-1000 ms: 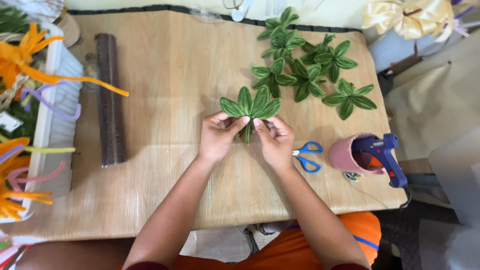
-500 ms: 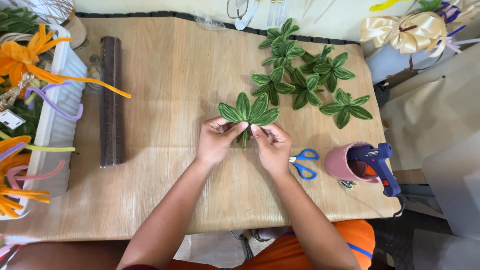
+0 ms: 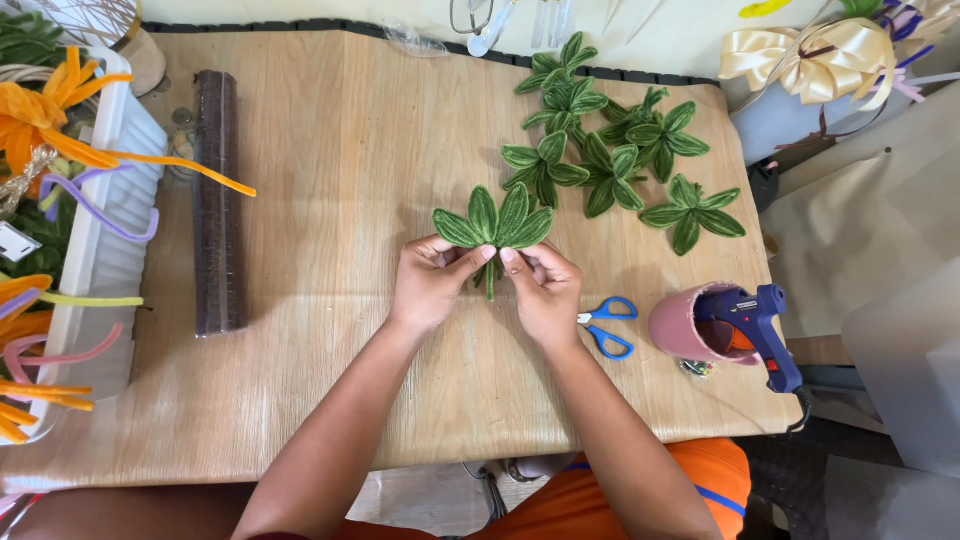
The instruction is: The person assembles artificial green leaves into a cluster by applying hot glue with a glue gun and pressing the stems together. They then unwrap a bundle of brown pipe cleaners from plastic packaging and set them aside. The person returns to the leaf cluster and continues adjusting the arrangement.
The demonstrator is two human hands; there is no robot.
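Together, left hand (image 3: 430,283) and right hand (image 3: 545,290) pinch green leaf cluster (image 3: 492,222) (fingertips meeting) above table (image 3: 330,200).

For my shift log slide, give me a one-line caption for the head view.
Both hands, left hand and right hand, pinch a green pipe-cleaner leaf cluster above the wooden table, blue scissors alongside.

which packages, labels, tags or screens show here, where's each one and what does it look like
Wrapped bundle of dark stems: left part of the wooden table, long and narrow, dark brown under clear film.
Small white tag: far left edge, beside the white basket, tilted rectangle, print too small to tell.
No screens or signs in view.
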